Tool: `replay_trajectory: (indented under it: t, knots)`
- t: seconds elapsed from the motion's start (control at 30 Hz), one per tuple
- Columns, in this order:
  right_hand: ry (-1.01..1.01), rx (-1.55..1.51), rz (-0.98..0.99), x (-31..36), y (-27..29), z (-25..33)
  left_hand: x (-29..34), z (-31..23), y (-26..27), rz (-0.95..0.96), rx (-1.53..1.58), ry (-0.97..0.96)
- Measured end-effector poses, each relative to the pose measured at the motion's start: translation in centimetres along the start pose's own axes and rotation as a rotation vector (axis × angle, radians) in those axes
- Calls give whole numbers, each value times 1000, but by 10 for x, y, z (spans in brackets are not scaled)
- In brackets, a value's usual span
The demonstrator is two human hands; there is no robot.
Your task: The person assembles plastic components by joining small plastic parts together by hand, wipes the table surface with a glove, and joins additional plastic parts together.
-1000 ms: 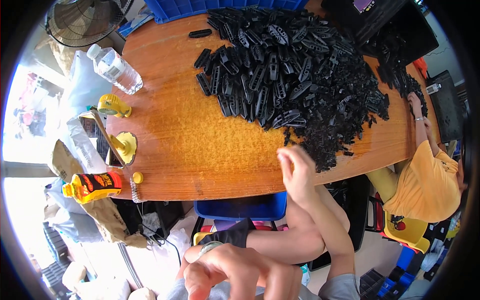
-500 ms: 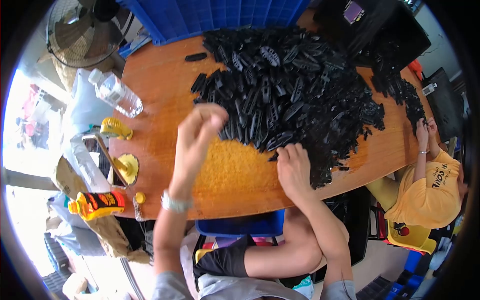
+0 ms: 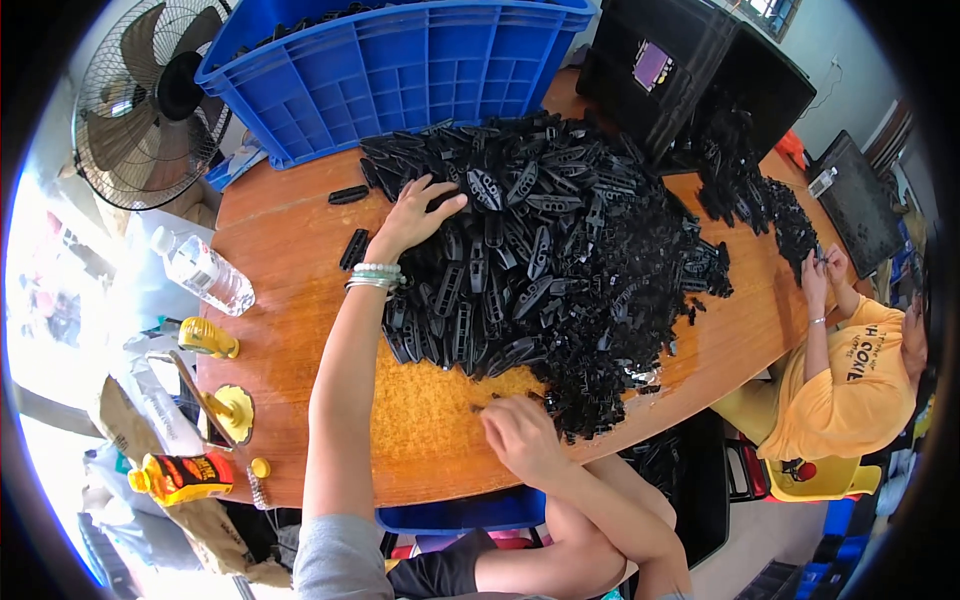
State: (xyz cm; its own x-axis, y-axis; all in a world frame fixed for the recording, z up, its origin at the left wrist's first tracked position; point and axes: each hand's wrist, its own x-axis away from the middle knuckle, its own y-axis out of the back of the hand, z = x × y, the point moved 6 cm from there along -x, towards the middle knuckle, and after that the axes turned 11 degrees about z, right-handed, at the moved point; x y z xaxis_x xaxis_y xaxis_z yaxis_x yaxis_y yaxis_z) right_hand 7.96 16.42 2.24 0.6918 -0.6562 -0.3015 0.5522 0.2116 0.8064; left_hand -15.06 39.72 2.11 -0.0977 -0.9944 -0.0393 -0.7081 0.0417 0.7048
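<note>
A large heap of black plastic pieces [image 3: 490, 270] covers the middle of the wooden table [image 3: 290, 300]; many are long, narrow and slotted. My left hand [image 3: 415, 213] rests at the heap's upper left side, fingers spread and thumb apart, with no piece visible in its grasp. At the near edge of the heap, my right hand [image 3: 522, 437] is low over the tabletop with its fingers curled together. A tiny dark bit shows by its fingertips, too small to name. Smaller black parts [image 3: 590, 385] lie just beyond that hand.
Behind the heap stands a blue crate [image 3: 420, 70] holding black pieces, with a tipped black bin [image 3: 690, 80] to its right. A water bottle [image 3: 205, 272], yellow handheld fan [image 3: 208, 338], phone on a stand [image 3: 230, 412] and orange bottle [image 3: 185, 478] line the left. A co-worker [image 3: 845, 380] handles parts at right.
My left hand has reached farther out onto the heap, its fingers opening out. My right hand has shifted left and off the heap's edge, toward me. The view has tilted up, showing more of the crate.
</note>
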Motion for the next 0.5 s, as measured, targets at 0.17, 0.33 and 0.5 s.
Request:
replay_trajectory:
  t: [0.17, 0.33, 0.5]
  knots:
    - [211, -72, 91, 3, -19, 23, 30, -3, -4, 38, -13, -40]
    - [312, 42, 116, 15, -32, 28, 59, -18, -11, 85, -44, -46]
    - [356, 114, 104, 17, -35, 32, 96, -28, -14, 99, -56, -64]
